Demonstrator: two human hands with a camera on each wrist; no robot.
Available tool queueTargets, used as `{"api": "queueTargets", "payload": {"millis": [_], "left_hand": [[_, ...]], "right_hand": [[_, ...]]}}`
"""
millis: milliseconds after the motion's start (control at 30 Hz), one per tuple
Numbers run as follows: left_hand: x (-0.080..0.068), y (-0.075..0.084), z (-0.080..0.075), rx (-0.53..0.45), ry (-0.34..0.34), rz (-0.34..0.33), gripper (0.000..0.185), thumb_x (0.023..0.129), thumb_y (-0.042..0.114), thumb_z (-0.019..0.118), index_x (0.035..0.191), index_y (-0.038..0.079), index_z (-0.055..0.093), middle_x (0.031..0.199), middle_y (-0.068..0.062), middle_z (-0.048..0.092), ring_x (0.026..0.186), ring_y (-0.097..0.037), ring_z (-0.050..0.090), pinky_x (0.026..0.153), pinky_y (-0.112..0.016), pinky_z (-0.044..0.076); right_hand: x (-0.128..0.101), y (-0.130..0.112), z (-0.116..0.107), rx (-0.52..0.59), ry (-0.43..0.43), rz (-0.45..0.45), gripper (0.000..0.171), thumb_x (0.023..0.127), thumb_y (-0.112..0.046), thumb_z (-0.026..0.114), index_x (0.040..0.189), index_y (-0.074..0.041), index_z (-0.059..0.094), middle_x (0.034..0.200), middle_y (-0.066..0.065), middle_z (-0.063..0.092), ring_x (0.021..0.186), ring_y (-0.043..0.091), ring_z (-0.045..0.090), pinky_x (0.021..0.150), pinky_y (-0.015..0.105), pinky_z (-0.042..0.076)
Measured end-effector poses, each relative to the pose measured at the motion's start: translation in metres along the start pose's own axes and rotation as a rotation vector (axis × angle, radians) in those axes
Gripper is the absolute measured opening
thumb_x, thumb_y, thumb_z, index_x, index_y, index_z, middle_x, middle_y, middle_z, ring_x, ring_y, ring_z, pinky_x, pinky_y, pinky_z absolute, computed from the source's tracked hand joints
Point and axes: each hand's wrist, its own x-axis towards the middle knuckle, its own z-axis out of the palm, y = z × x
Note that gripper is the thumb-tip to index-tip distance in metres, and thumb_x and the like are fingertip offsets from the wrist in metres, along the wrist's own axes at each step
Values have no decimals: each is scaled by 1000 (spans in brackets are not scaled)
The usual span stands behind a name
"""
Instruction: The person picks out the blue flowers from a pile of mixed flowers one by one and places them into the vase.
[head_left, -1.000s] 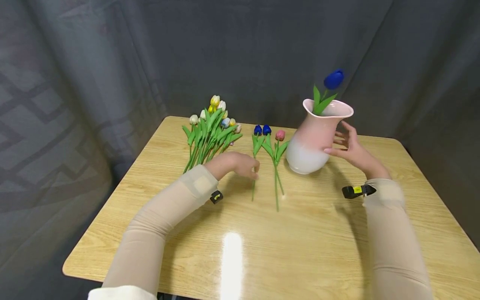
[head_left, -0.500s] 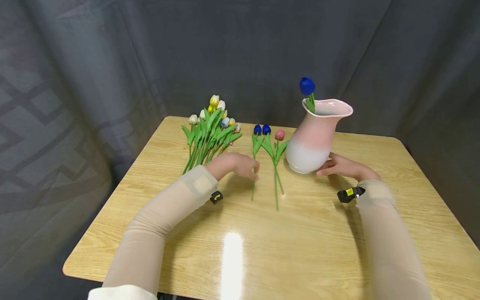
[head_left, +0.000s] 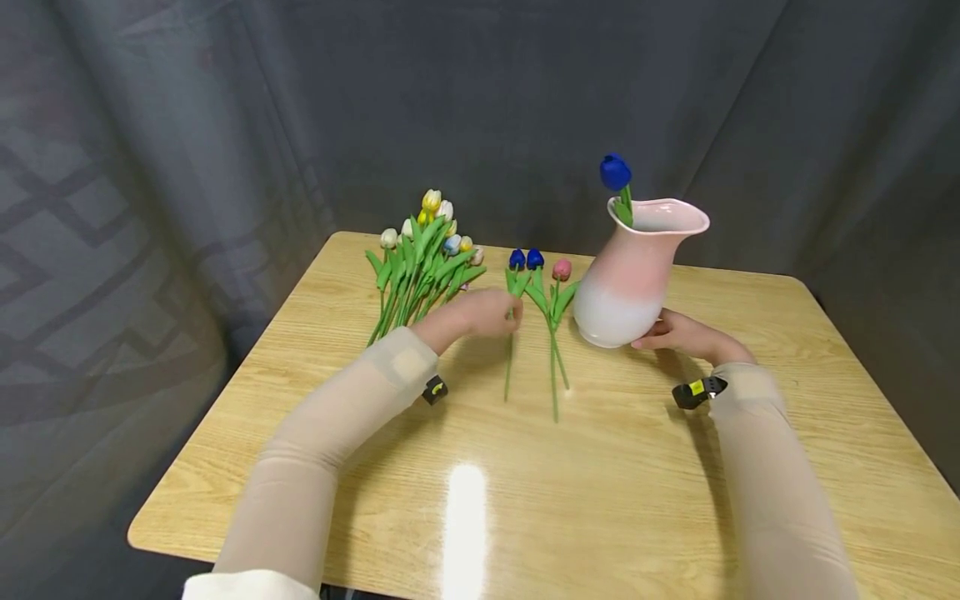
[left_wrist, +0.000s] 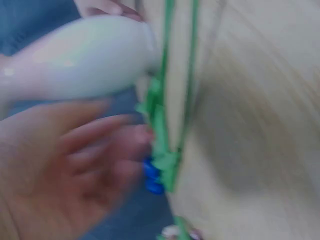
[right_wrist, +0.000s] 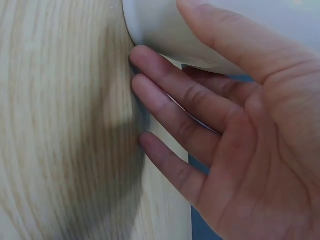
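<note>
Pink-and-white ceramic vase [head_left: 626,279] stands upright on the wooden tabletop [head_left: 675,467], one blue tulip [head_left: 616,172] rising from its mouth. The right hand [head_left: 678,333] rests against the vase's base, fingers [right_wrist: 180,95] straight and spread along its lower wall. The left hand [head_left: 480,315] reaches over a blue tulip stem [head_left: 510,350] lying flat beside two more loose tulips [head_left: 553,325] just left of the vase; whether its fingers pinch the stem cannot be told, as the wrist view is blurred. A bundle of pale tulips [head_left: 420,267] lies farther left, near the tabletop's far edge.
</note>
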Motion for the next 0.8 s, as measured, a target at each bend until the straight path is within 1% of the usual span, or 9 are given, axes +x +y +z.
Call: {"api": "queueTargets", "payload": {"millis": [100, 167, 233, 300, 367, 467, 567, 700, 800], "left_hand": [[13, -8, 2, -115, 244, -51, 28, 103, 29, 45, 115, 12, 63, 93, -3, 65, 73, -15, 54, 65, -29, 45], [19, -14, 5, -187, 328, -99, 25, 103, 28, 45, 109, 10, 63, 85, -3, 62, 67, -15, 51, 60, -28, 41], [26, -20, 10, -220, 359, -146, 21, 103, 24, 45, 99, 10, 61, 80, -1, 58, 64, -14, 48, 58, -26, 39], [31, -24, 14, -235, 345, -190, 20, 102, 20, 45, 88, 12, 57, 74, 1, 53, 61, -13, 45, 57, -25, 37], [38, -27, 18, -233, 311, -224, 25, 100, 15, 44, 76, 12, 49, 67, 1, 45, 57, -13, 39, 55, -25, 34], [45, -26, 25, -228, 238, -284, 29, 97, 12, 45, 67, 13, 44, 60, 1, 42, 51, -13, 40, 50, -25, 35], [49, -22, 33, -229, 178, -358, 30, 96, 22, 53, 68, 13, 50, 58, 1, 49, 49, -13, 46, 47, -26, 38], [53, -18, 40, -231, 158, -440, 31, 93, 37, 62, 74, 13, 58, 59, 1, 57, 52, -13, 53, 46, -26, 40], [55, -18, 42, -243, 169, -469, 27, 93, 32, 62, 75, 11, 63, 57, 0, 60, 52, -14, 57, 46, -26, 41]], "right_hand": [[-1, 0, 1, 3, 13, -1, 71, 94, -19, 63, 147, 4, 22, 141, 29, 43, 130, 45, 43, 109, 62, 28], [-1, 0, 2, 5, 22, 5, 72, 94, -21, 64, 147, 4, 22, 141, 28, 45, 130, 44, 44, 110, 61, 28], [-1, 1, 2, 7, 25, 4, 72, 94, -21, 64, 147, 4, 23, 140, 29, 46, 129, 44, 45, 109, 61, 29], [-2, 2, 2, 11, 30, 10, 72, 93, -22, 65, 147, 4, 23, 140, 28, 47, 129, 44, 45, 110, 61, 28], [-1, 4, 1, 9, 30, 5, 72, 93, -21, 65, 146, 5, 24, 139, 29, 46, 129, 44, 45, 109, 61, 28], [-1, 5, 0, 11, 34, 13, 73, 93, -21, 65, 146, 4, 23, 141, 29, 45, 130, 45, 43, 110, 62, 26], [-1, 6, 1, 16, 32, 13, 73, 93, -21, 65, 146, 4, 23, 141, 29, 45, 130, 45, 43, 110, 62, 26], [-1, 4, 3, 18, 35, -4, 70, 93, -19, 65, 145, 6, 25, 137, 30, 49, 125, 43, 49, 108, 58, 32], [-1, 3, 5, 13, 42, -15, 69, 94, -18, 65, 145, 6, 26, 135, 29, 50, 123, 41, 52, 106, 56, 35]]}}
